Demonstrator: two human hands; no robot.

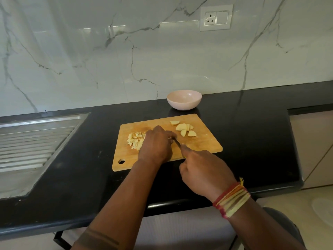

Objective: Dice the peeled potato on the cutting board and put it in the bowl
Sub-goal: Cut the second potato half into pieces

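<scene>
Potato pieces lie in two groups on the cutting board (201, 143), but the biggest thing in view is the white marble wall (108, 51) at the back, which carries a socket plate (216, 17) at the upper right. Below the wall runs the black counter (252, 132), and a steel draining board (32, 141) is set into it on the left. The wooden cutting board lies in the middle of the counter, with a round hole near its front left corner. Behind the board, apart from it, stands a pale pink bowl (184, 99), and nothing shows inside it.

The right hand (205, 172) is over the front edge of the board and its fingers are curled around the handle of a knife (177, 142), with the index finger stretched along the top. A bundle of red and yellow threads (232, 200) is tied on this wrist. The left hand (156, 143) rests on the board with bent fingers, the tips pressing down beside the blade; what is under them I cannot tell. The diced potato (135, 140) is heaped just left of this hand. The larger slices (184, 128) lie near the back right of the board.
</scene>
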